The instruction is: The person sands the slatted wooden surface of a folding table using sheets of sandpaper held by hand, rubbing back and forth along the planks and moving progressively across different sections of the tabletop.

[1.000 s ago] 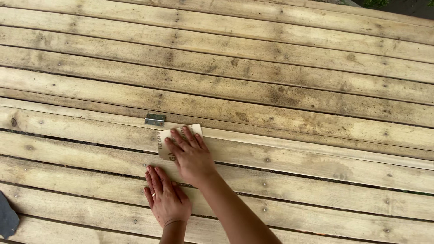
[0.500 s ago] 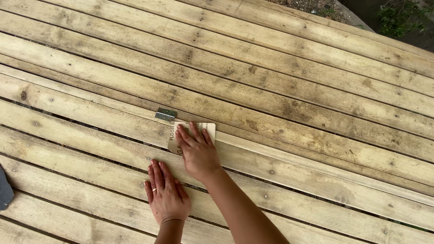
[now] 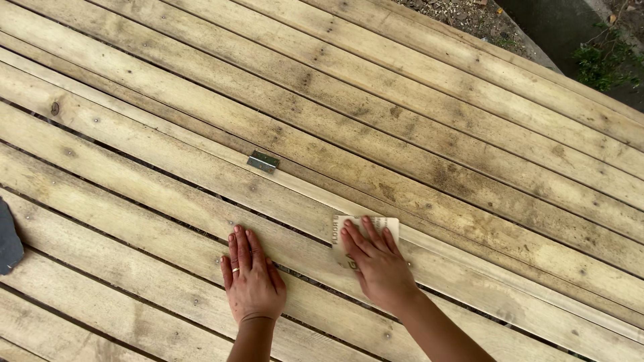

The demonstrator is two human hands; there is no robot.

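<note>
Sandpaper: pale beige rectangular sheet of sandpaper (image 3: 365, 231) lies flat on a weathered grey-brown wooden deck (image 3: 416, 134), at the lower middle of the view.
Axis: its long side seems to run along the plank beneath it, which slants from upper left to lower right; much of the sheet is covered, so the exact outline cannot be told.
Right hand: right hand (image 3: 377, 267) lies palm down on the sheet, its grip flat with fingers slightly spread, pressing the paper to the wood, not pinching it.
Left hand: left hand (image 3: 251, 281) rests flat on a nearer plank, fingers together, a ring on one finger, holding nothing, well apart from the sheet.
Hinge: small grey metal hinge (image 3: 263, 161) sits across a narrow strip up and left of the sheet, apart from it.
Edge object: dark grey flat object (image 3: 9, 238) shows partly at the left edge, kind unclear.
In the way: nothing lies on the plank on either side of the sheet.
</note>
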